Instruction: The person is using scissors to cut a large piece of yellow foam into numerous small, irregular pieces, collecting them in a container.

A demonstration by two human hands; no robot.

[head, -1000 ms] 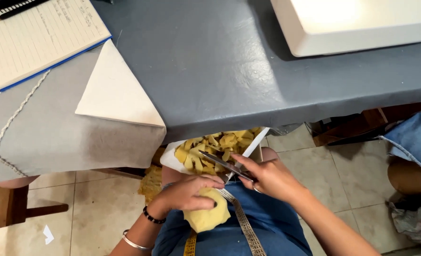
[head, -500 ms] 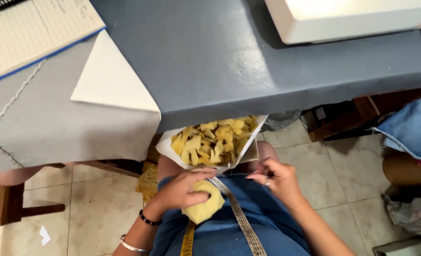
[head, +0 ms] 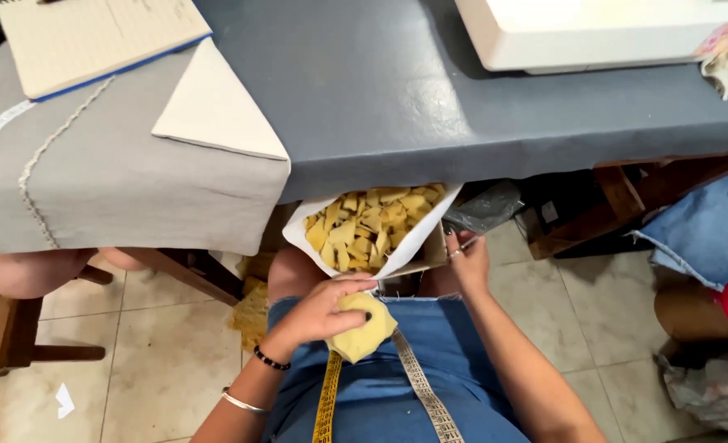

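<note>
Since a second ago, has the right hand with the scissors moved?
Yes. The right hand has swung from over the lap out to the right edge of the white tray of yellow scraps, towards the grey table's edge.

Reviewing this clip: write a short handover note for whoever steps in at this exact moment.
Left hand: closed over a yellow foam piece on the lap.
Right hand: at the right edge of the white paper tray; whether it grips anything is unclear.
Things: the tray sits on the knees under the grey table, heaped with yellow cut scraps. A yellow measuring tape hangs down the denim lap.
Done: many scraps are already in the tray.
Left: the foam piece in hand is whole.
</note>
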